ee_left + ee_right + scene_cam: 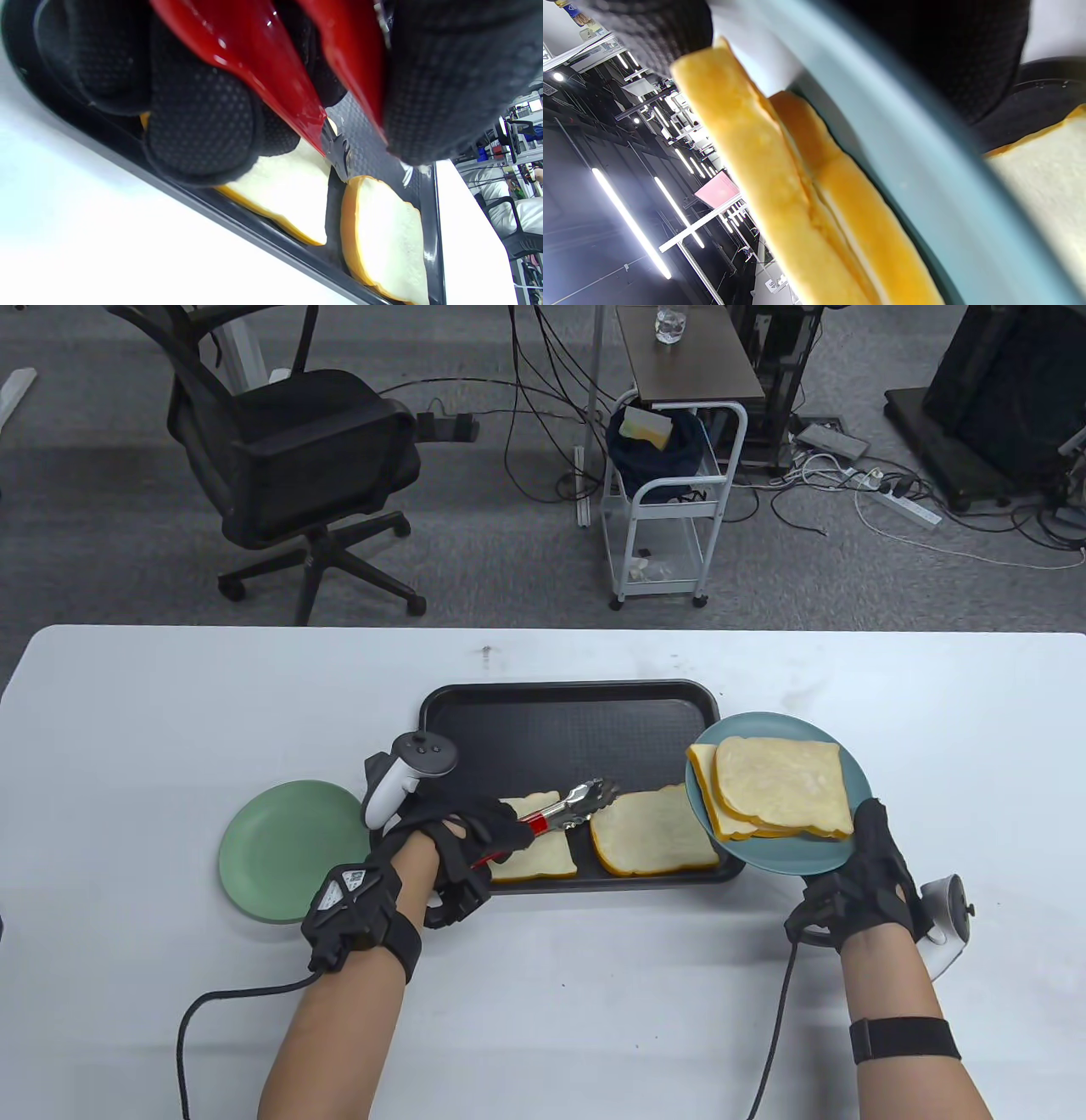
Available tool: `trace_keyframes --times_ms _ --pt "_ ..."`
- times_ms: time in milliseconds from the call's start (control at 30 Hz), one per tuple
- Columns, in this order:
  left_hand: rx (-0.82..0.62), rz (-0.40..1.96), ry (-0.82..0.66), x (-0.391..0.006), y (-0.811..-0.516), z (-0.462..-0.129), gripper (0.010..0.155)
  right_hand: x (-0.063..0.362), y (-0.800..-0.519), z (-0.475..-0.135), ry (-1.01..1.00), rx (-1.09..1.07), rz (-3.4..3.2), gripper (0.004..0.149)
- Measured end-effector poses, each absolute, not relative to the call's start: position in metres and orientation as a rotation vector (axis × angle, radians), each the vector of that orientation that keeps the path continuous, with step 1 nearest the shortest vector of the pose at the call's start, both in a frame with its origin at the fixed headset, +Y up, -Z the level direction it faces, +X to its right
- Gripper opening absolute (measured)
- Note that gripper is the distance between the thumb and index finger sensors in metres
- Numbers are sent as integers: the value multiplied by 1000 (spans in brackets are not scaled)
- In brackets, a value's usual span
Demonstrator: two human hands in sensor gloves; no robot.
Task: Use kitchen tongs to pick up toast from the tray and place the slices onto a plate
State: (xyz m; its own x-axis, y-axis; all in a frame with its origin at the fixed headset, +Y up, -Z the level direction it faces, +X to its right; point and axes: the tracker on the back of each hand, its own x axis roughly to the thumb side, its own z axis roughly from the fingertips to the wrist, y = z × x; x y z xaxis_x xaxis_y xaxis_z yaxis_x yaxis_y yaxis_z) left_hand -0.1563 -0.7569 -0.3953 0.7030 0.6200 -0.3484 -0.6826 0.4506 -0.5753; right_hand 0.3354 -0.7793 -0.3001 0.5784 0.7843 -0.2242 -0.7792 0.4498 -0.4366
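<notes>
White table, smooth, faintly scuffed near the far edge. Black tray resting around the middle, towards the near edge. Green plate lying flat just left of the tray. Black cable trailing off the near edge.

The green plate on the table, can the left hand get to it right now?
Probably not as things stand: the green plate lies right beside the left hand with nothing between, but that hand grips the tongs and would have to set them down first.
</notes>
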Motion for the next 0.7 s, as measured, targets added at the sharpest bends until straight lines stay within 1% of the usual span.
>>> trace_keyframes --times_ms 100,133,333,500,600,700 --pt "-758 804 97 -158 -763 -394 67 336 -779 -300 -10 -535 969 52" --pt "-776 811 85 -160 -765 -394 67 336 -779 -300 -10 -536 970 52" --pt "-755 913 89 -166 -767 -389 65 336 -779 -301 -10 -533 966 52" --pt "-678 1023 98 -176 -748 -387 65 336 -780 -301 -10 -533 959 52" --pt "-604 1081 124 -187 -730 -389 65 336 -780 -301 -10 -532 954 52" --pt "-514 1165 150 -203 -703 -393 65 336 -780 -301 -11 -530 953 52"
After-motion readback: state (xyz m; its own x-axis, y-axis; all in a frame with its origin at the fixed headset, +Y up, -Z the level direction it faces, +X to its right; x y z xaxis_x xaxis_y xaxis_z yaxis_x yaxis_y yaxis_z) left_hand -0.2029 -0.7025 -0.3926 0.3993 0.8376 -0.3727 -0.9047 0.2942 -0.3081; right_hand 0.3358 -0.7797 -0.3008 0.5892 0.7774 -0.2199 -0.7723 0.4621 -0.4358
